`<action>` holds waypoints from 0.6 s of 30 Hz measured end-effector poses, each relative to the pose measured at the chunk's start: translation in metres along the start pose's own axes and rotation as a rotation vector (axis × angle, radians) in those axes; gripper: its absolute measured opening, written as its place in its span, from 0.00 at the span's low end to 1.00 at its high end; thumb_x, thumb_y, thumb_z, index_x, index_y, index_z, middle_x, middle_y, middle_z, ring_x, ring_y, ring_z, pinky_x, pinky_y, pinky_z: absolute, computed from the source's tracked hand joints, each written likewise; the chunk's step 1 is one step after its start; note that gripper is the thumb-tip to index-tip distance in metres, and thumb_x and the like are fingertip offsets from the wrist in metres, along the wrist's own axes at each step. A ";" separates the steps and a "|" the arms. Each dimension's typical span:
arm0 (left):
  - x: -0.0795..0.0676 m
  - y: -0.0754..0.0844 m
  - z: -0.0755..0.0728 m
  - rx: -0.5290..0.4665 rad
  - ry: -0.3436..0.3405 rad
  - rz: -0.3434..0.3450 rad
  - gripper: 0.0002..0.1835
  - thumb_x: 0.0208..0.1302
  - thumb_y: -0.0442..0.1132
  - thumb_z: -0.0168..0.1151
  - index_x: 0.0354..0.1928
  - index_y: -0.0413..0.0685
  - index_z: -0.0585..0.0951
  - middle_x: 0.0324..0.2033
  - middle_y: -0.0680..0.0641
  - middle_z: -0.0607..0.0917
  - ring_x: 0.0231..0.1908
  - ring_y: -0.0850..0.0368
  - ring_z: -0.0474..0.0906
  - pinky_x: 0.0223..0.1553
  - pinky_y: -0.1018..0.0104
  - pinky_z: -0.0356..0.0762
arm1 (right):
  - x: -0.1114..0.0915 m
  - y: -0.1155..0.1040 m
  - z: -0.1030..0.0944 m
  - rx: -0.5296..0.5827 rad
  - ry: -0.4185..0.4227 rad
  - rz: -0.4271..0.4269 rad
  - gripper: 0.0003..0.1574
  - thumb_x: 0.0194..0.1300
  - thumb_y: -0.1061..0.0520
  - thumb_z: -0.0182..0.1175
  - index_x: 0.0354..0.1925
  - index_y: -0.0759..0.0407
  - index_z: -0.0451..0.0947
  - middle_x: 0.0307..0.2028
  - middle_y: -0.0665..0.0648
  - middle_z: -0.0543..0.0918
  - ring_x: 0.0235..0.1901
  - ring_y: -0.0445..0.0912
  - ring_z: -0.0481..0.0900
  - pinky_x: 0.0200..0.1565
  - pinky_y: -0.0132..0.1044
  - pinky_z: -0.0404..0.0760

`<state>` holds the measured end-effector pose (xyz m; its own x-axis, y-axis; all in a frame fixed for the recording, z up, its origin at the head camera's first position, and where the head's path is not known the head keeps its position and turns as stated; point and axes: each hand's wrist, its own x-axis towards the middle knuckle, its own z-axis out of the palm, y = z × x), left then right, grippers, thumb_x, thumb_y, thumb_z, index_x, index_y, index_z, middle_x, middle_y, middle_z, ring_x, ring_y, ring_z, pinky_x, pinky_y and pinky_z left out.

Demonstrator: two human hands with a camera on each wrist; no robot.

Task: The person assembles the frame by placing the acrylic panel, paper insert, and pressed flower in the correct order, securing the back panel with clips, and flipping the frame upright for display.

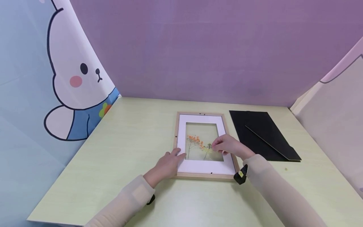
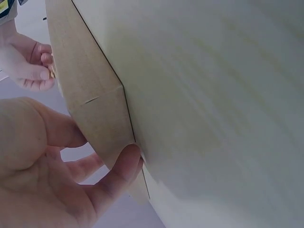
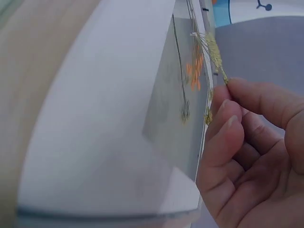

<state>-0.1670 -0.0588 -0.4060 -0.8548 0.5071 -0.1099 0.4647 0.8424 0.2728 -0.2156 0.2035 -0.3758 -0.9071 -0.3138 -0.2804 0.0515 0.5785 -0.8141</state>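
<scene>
A light wooden picture frame lies flat on the table, with a white mat inside it. Within the mat's window lies a dried stem with small orange flowers. My left hand grips the frame's left side near the front corner; in the left wrist view its fingertips curl against the wooden edge. Over the window's right part, my right hand pinches a yellow-green dried flower sprig between thumb and forefinger. Beside the orange flowers, the sprig overlaps the window in the head view.
Right of the frame, a black backing board lies on the pale table, with a slanting stand flap on it. A tiny green bit lies nearer the front right. A purple partition stands behind the table.
</scene>
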 end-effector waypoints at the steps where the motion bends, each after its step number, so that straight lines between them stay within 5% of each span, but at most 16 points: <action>1: 0.000 0.000 0.000 0.001 0.001 0.002 0.34 0.55 0.20 0.55 0.64 0.47 0.67 0.63 0.41 0.62 0.49 0.36 0.69 0.29 0.61 0.74 | 0.002 -0.002 0.003 -0.002 -0.002 0.000 0.09 0.60 0.63 0.58 0.36 0.69 0.78 0.20 0.53 0.73 0.19 0.42 0.67 0.22 0.32 0.68; 18: -0.001 0.000 -0.002 -0.013 0.005 0.013 0.32 0.56 0.20 0.54 0.63 0.47 0.68 0.63 0.40 0.62 0.48 0.36 0.70 0.26 0.62 0.73 | 0.021 -0.021 0.034 -0.066 0.029 0.091 0.04 0.57 0.63 0.61 0.33 0.65 0.80 0.19 0.53 0.74 0.18 0.41 0.67 0.19 0.30 0.65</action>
<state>-0.1664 -0.0595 -0.4039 -0.8501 0.5168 -0.1014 0.4725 0.8334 0.2866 -0.2218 0.1593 -0.3814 -0.9117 -0.2362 -0.3361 0.1077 0.6521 -0.7505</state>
